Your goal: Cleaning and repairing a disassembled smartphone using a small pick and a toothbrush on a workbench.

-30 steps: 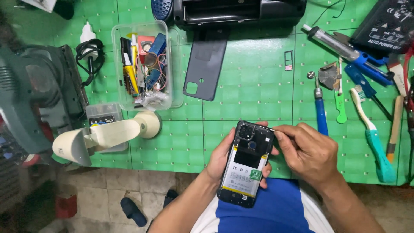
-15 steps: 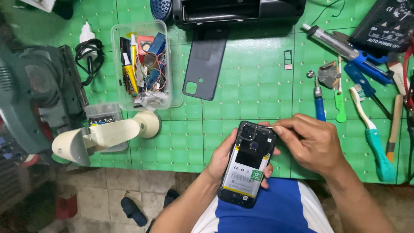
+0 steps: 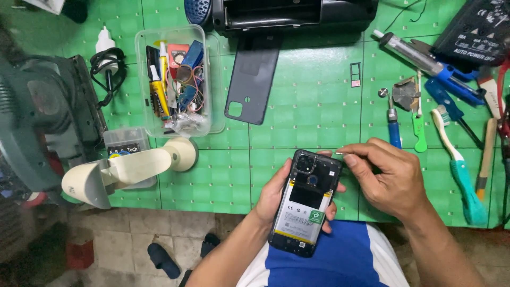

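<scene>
The bench [image 3: 297, 90] is covered by a green gridded mat. Below its edge a worn tiled floor [image 3: 133, 234] is seen, where dark sandals [image 3: 162, 260] are left.

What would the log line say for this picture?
left hand: holds opened phone | right hand: pinches small metal tool by phone top | back cover: on green mat

The person's left hand [image 3: 276, 197] is turned palm up, fingers curled round from beneath, the thumb lying along the near left side and fingertips [image 3: 332, 209] showing at the right edge of what it cradles. The left forearm runs down toward the bottom of the view. The right hand [image 3: 387, 179] is palm down, thumb and forefinger pinched together at their tips, pointing left; its forearm slants to the lower right corner.
</scene>
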